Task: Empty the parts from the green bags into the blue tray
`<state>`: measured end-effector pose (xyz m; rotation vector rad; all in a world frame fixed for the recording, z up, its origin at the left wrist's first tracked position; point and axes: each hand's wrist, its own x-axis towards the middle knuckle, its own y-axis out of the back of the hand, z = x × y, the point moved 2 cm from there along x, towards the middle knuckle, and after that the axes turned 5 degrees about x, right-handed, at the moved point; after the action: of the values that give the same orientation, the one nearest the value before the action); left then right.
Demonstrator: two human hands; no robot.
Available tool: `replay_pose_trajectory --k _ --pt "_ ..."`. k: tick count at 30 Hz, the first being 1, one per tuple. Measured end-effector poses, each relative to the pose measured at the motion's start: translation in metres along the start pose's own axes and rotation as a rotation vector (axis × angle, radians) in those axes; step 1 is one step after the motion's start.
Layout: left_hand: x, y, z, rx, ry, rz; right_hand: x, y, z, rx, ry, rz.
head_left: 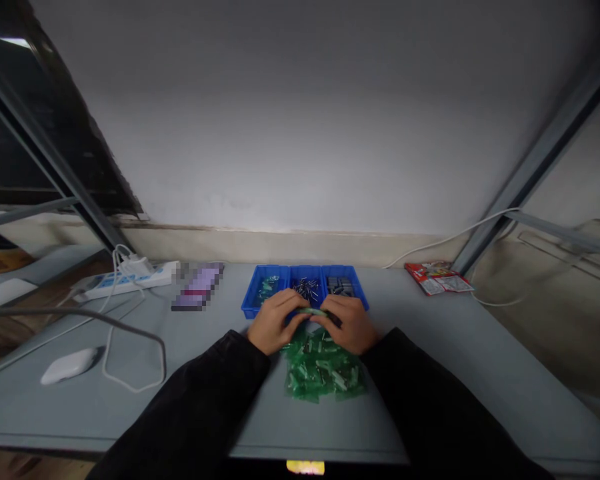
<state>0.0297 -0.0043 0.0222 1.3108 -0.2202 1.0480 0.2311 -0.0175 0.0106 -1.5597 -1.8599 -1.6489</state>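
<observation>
My left hand (274, 323) and my right hand (347, 325) meet just in front of a blue three-compartment tray (273, 269). Both hands pinch a small green plastic-wrapped piece (311, 311) between them. The tray's left compartment holds green pieces (267, 287), the middle one thin metal pins (306, 288), and the right one dark small parts (341, 285). My hands hide the tray's front edge. A pile of green plastic-wrapped pieces (324, 371) lies on the table directly below my hands, touching my right hand's heel.
On the grey table (280, 427) are a white power strip (123, 283) with plugged-in cables, a white mouse (70, 365), a pixelated purple object (199, 287) and a red printed packet (437, 277). A wall stands behind the table, with metal shelf uprights at both sides.
</observation>
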Motion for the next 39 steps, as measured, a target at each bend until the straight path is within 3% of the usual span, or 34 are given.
replay_pose_trajectory --k 8,39 --pt "-0.0013 -0.0023 -0.0013 0.014 -0.014 0.025 0.0018 0.0021 -0.0012 -0.071 0.017 -0.002" --pt "-0.0014 -0.0038 -0.0031 -0.039 0.014 -0.064 0.0041 0.0019 -0.0044 0.118 -0.055 0.103"
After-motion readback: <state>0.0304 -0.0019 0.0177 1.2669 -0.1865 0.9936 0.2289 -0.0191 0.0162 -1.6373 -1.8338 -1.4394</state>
